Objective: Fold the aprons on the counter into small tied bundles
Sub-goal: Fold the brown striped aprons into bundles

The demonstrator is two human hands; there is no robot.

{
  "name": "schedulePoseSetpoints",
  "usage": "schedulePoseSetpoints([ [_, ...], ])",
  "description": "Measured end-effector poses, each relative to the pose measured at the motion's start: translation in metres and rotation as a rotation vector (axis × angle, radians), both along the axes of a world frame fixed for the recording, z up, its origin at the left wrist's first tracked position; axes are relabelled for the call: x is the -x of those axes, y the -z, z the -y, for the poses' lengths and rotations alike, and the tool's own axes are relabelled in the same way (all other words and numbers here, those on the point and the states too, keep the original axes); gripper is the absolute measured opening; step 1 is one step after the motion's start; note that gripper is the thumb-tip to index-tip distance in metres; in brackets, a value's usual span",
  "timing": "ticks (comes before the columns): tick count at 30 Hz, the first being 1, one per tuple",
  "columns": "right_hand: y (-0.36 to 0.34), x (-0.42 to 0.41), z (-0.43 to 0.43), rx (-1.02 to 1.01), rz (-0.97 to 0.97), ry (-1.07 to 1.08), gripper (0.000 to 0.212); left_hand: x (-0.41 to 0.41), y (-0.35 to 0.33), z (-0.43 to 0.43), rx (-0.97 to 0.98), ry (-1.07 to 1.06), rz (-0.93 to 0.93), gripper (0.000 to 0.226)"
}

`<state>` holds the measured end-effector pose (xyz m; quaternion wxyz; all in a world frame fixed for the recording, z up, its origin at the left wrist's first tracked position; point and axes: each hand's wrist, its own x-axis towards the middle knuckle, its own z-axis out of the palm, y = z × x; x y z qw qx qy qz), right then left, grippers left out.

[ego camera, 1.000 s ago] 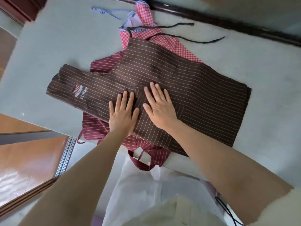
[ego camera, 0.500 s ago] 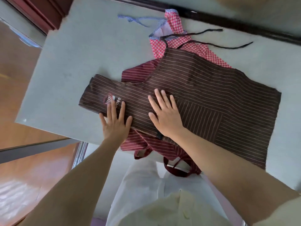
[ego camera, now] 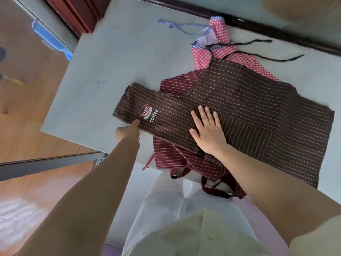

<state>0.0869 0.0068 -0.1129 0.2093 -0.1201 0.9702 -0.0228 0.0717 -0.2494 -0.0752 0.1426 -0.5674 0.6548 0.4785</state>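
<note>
Brown pinstriped apron [ego camera: 249, 100] lay flat on the grey counter [ego camera: 110, 71], top of the pile, bib to the left with the "coffee" cup logo [ego camera: 148, 113] facing up. The only container-like thing was its patch pocket [ego camera: 245, 133], stripes running crosswise, right of centre. Pocket lay flat; couldn't tell if anything was in it.

Right hand [ego camera: 208, 130]: palm down on the middle of the brown apron, fingers straight and slightly spread, pressing the cloth.

Left hand [ego camera: 129, 131]: at the near edge of the bib, just below the logo. One digit tip touched the hem. The rest were tucked out of sight behind the hand, so couldn't tell whether it was pinching.

Mostly covered underneath:
- Maroon striped apron [ego camera: 169, 154], showing at the far side of the bib and at the near edge, its straps hanging off the counter.
- Red gingham apron [ego camera: 203, 58], only its far end visible, with a blue-striped tie [ego camera: 177, 26] trailing left.

Two black ties [ego camera: 258, 42] lay on the counter at the far right.

Near right corner of the brown apron was hidden behind the right forearm. Blue object [ego camera: 49, 38] at far left was too blurred to identify.
</note>
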Motion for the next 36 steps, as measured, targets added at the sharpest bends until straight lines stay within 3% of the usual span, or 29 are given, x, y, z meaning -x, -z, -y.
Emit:
schedulePoseSetpoints([
  [3, -0.001, 0.0, -0.001, 0.015, 0.002, -0.004, 0.064, 0.003, 0.003, 0.003, -0.046, -0.049, 0.051, 0.034],
  [5, 0.0, 0.0, -0.002, 0.025, -0.016, -0.001, 0.064, 0.004, 0.004, -0.001, -0.06, -0.096, 0.049, 0.029],
  [7, 0.001, 0.0, -0.001, 0.026, -0.024, -0.004, 0.064, 0.004, 0.002, -0.011, -0.05, -0.132, -0.041, 0.013],
  [8, 0.002, 0.0, -0.001, 0.023, -0.022, -0.004, 0.064, 0.004, 0.0, -0.016, -0.065, -0.163, -0.105, 0.016],
  [11, 0.003, 0.0, -0.001, 0.024, -0.028, -0.004, 0.063, 0.002, -0.005, -0.026, -0.265, -0.278, -0.221, 0.013],
  [14, 0.003, 0.0, -0.002, 0.025, -0.018, -0.008, 0.063, -0.001, -0.008, -0.025, -0.428, -0.223, -0.227, 0.023],
  [16, 0.002, 0.001, -0.002, 0.039, 0.006, 0.004, 0.063, 0.0, -0.013, -0.03, -0.326, -0.054, -0.291, 0.025],
  [19, -0.003, 0.005, -0.002, 0.105, 0.075, 0.035, 0.064, 0.005, -0.026, -0.047, -0.081, 0.243, -0.471, 0.008],
  [20, -0.009, 0.008, -0.001, 0.174, 0.112, 0.073, 0.064, 0.006, -0.032, -0.056, -0.019, 0.346, -0.536, 0.015],
  [23, -0.027, 0.015, -0.006, 0.715, 0.296, 0.43, 0.056, 0.006, -0.051, -0.096, 0.149, 0.704, -0.629, 0.026],
  [25, -0.046, 0.016, -0.015, 1.171, 0.37, 0.771, 0.049, 0.001, -0.062, -0.127, 0.271, 0.971, -0.656, 0.022],
  [27, -0.067, 0.013, -0.04, 1.444, 0.365, 1.027, 0.05, -0.008, -0.069, -0.16, 0.367, 1.209, -0.787, 0.013],
  [29, -0.079, 0.004, -0.076, 1.62, 0.344, 1.218, 0.057, -0.018, -0.068, -0.192, 0.44, 1.432, -0.935, 0.038],
  [31, -0.08, -0.012, -0.117, 1.755, 0.283, 1.352, 0.057, -0.029, -0.062, -0.22, 0.513, 1.645, -0.946, 0.063],
  [34, -0.073, -0.045, -0.168, 1.936, 0.36, 1.388, 0.08, -0.045, -0.047, -0.249, 0.685, 1.873, -0.891, 0.065],
  [36, -0.075, -0.068, -0.2, 1.892, 0.421, 1.36, 0.097, -0.057, -0.039, -0.266, 0.779, 2.028, -0.836, 0.064],
])
